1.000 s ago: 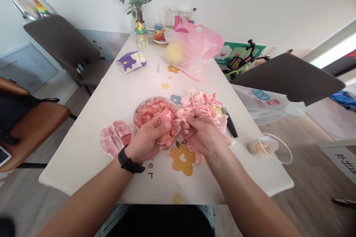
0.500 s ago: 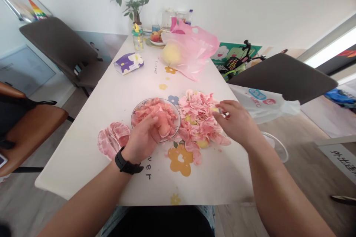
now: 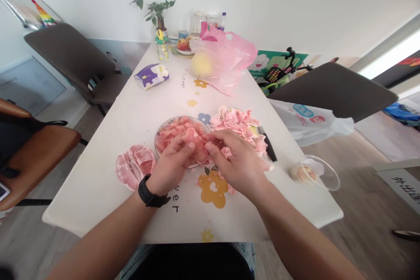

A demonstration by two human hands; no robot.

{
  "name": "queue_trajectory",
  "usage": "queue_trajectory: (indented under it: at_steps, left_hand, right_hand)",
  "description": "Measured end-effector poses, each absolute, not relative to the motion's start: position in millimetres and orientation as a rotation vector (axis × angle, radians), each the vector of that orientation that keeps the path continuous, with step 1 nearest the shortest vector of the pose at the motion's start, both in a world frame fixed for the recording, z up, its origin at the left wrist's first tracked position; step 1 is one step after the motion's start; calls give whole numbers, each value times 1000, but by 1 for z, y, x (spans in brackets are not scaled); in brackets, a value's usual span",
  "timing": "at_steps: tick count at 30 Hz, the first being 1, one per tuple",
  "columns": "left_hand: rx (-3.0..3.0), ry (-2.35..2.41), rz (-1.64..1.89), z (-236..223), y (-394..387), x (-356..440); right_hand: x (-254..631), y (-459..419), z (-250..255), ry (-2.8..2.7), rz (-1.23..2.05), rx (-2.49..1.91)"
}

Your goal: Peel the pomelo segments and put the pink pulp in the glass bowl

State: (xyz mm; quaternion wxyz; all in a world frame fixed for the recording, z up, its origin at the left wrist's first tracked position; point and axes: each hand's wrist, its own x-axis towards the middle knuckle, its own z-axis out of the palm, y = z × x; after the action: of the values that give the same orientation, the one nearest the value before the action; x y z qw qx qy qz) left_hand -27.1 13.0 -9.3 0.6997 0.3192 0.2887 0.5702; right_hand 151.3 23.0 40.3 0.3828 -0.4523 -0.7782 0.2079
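Observation:
In front of me a plate holds a heap of peeled pomelo flesh. Over its near right side, my left hand, wearing a black watch, is closed on a pink pomelo segment. My right hand meets it from the right, thumb and forefinger pinched at the segment's edge. Partly behind that hand lies a pile of pink membrane scraps with some yellowish rind. A black handle sticks out along the pile's right side. Left of the plate are unpeeled pomelo segments.
A clear round container stands near the right edge. Farther back are a pink plastic bag with a yellow pomelo, a purple tissue pack, a jar and a plant. Chairs flank the table.
My right hand has moved left from the scrap pile to the segment in my left hand. The black handle and the clear container have come into fuller view. My left hand has barely moved.

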Motion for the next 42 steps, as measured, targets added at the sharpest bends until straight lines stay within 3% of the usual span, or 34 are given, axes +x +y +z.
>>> queue_trajectory:
  at_steps: [15, 26, 35, 42]
  left_hand:
    - [1002, 896, 1323, -16, 10, -25]
    - [1042, 962, 1307, -20, 7, -25]
    - [1096, 911, 1183, -15, 5, -27]
    - [1173, 837, 1147, -11, 9, -30]
  right_hand:
    - [138, 38, 51, -2157, 422, -1203]
    - [147, 37, 74, -1968, 988, -1345]
    - [161, 46, 69, -1959, 1269, -1378]
    - [160, 48, 62, -1908, 1222, -1385]
